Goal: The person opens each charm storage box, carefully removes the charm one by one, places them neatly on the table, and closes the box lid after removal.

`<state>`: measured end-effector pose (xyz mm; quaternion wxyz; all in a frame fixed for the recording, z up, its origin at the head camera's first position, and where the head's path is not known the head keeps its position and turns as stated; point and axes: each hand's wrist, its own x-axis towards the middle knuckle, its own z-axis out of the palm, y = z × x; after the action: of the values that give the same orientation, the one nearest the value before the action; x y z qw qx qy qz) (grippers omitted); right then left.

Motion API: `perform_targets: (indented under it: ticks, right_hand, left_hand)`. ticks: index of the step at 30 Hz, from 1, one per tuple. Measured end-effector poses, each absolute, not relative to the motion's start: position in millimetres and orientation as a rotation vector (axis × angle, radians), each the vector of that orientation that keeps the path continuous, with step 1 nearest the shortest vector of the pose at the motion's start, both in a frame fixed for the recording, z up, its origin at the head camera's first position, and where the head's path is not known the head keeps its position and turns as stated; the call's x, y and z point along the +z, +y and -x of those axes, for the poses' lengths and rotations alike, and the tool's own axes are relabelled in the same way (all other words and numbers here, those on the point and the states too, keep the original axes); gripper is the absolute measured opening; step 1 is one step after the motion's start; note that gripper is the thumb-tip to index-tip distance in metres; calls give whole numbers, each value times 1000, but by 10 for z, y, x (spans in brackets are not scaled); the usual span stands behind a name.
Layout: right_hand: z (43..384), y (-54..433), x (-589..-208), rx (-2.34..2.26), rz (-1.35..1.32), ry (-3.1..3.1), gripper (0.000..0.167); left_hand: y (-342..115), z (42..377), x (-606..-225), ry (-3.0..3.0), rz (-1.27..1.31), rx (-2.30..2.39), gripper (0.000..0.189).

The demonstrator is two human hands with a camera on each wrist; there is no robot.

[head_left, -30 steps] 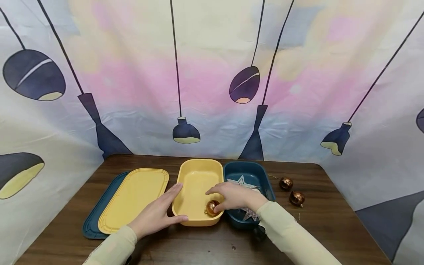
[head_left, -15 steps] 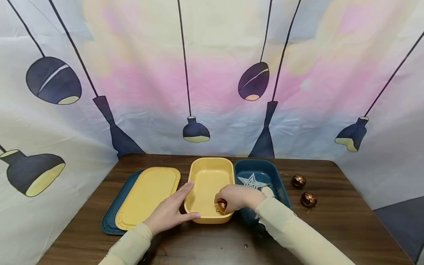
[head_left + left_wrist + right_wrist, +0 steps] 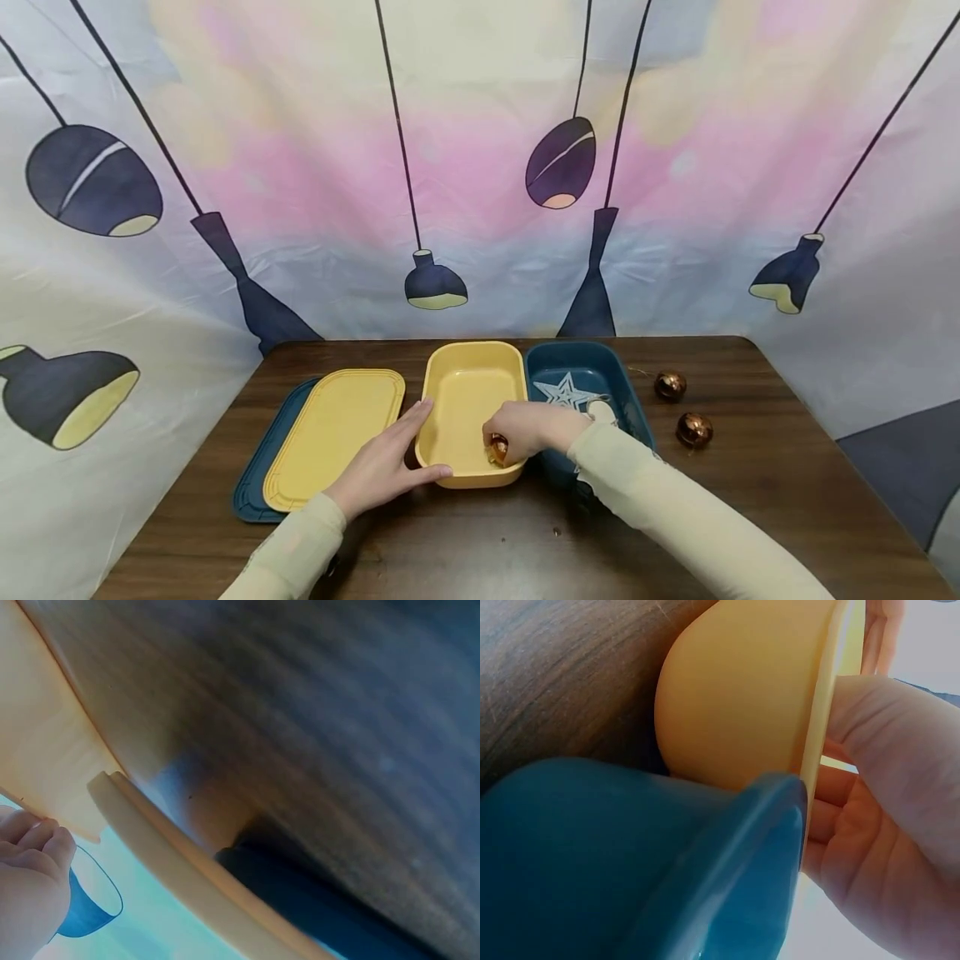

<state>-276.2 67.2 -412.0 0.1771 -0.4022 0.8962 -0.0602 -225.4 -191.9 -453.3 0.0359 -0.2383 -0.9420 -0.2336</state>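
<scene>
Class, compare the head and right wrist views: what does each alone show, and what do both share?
Head view only: the yellow lid, the blue lid, two loose baubles and the bauble held by the right hand. Right wrist view only: the right palm. Both: the yellow box, blue box, right hand and wooden table.

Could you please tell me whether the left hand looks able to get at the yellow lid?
Probably yes: the yellow lid lies just beside the left hand, atop the blue lid, with nothing seen lying over it.
</scene>
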Motion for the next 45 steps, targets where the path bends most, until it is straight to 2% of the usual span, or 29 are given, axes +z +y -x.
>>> perform_targets:
  ticks: [4,10,22,33,45]
  right_hand:
    - [2798,710,-4071,-224,1167,2533,16]
    - [2825,770,-4014,-344,1180,2555,29]
    - [2837,1080,-3922,-633,1216,2625,39]
    - [3051,1717,-3790,-849,1027,2789,49]
    - [2970,2404,-3850,-812,780,2960,52]
  left_hand:
    - [-1904,2283,-4522,-2887,743,-720,108]
    - [-1914,2304,-4517,-2893,738,-733,107]
    - [-1889,2192,-4572,-2937,685,-754,110]
    - [-1860,2288,-4474,-2919,766,-710,110]
    - [-1876,2298,-4462,-2950,751,-685,111]
